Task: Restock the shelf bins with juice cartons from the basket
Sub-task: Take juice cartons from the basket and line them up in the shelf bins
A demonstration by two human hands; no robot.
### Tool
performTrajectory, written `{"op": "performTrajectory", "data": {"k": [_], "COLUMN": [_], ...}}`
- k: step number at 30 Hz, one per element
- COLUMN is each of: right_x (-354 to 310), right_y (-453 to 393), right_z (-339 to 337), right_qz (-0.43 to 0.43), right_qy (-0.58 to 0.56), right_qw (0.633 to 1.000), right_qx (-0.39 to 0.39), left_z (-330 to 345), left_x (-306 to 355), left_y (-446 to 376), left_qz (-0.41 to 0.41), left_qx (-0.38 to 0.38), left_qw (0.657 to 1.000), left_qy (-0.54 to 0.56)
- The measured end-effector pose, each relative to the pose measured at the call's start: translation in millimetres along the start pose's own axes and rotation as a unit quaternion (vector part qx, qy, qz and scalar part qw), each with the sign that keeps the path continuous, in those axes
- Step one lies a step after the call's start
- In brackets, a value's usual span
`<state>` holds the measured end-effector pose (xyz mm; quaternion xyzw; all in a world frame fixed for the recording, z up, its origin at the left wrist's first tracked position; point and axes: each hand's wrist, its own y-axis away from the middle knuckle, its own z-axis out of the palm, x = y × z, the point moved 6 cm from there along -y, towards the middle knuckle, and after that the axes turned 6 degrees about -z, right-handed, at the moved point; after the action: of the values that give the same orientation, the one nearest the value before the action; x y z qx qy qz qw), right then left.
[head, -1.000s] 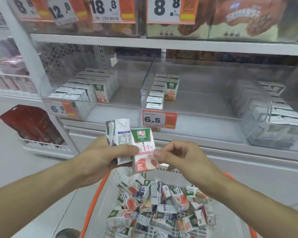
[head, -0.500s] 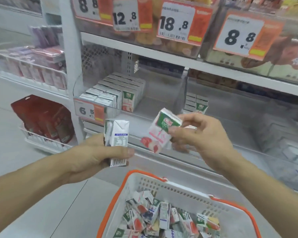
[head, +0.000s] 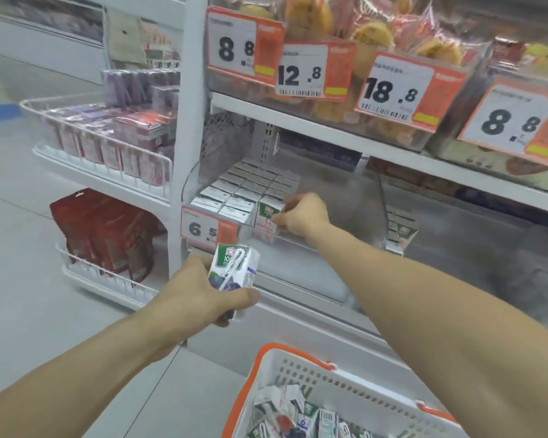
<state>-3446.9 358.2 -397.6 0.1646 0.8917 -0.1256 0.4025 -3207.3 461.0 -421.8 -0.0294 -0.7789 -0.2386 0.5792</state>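
My right hand (head: 302,214) reaches into the left clear shelf bin (head: 345,197) and holds a red-and-green juice carton (head: 268,219) at the front of the rows of cartons (head: 250,188) standing there. My left hand (head: 203,295) grips a second carton (head: 233,273), white with a green top, a purple fruit picture and a straw, in front of the shelf below the bin. The white basket (head: 314,384) with orange rim sits at the bottom, with several loose cartons (head: 291,415) inside.
A 6.5 price tag (head: 208,229) hangs on the bin front. A neighbouring bin (head: 399,229) to the right holds a few cartons. Bread bins with price tags (head: 389,90) fill the shelf above. A side rack (head: 105,153) with packets and red bags (head: 108,232) stands left.
My right hand carried the red-and-green carton from in front of me up into the left bin. My left hand kept its carton and turned it. The view swung left.
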Motion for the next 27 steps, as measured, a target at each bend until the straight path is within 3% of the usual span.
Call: {"op": "performTrajectory", "data": {"k": [6,10,14,17,22,27], "right_x": [-16,-43,-30,6,71,124], "right_y": [15,60,133,181,221,254], "right_z": [-19,-62,-93,-114,-157,-216], "right_qz": [-0.024,-0.143,-0.221,-0.207,-0.12,-0.069], "right_qy": [0.087,0.066,0.035,0.053,-0.136,-0.284], "right_qw": [0.996,0.987,0.962,0.945,0.963,0.945], "right_qx": [0.014,0.035,-0.157,-0.248,-0.2,-0.147], "left_z": [8,26,54,85,159,232], "left_x": [7,15,24,31,50,59], "left_y": [0,1,10,23,55,69], "left_qz": [0.011,0.034,0.021,-0.015,-0.004,0.014], "left_qx": [-0.005,-0.063,-0.181,-0.272,-0.365,-0.398], "left_qw": [0.999,0.997,0.983,0.958,0.923,0.913], "left_qy": [-0.031,-0.014,0.038,0.091,0.119,0.092]}}
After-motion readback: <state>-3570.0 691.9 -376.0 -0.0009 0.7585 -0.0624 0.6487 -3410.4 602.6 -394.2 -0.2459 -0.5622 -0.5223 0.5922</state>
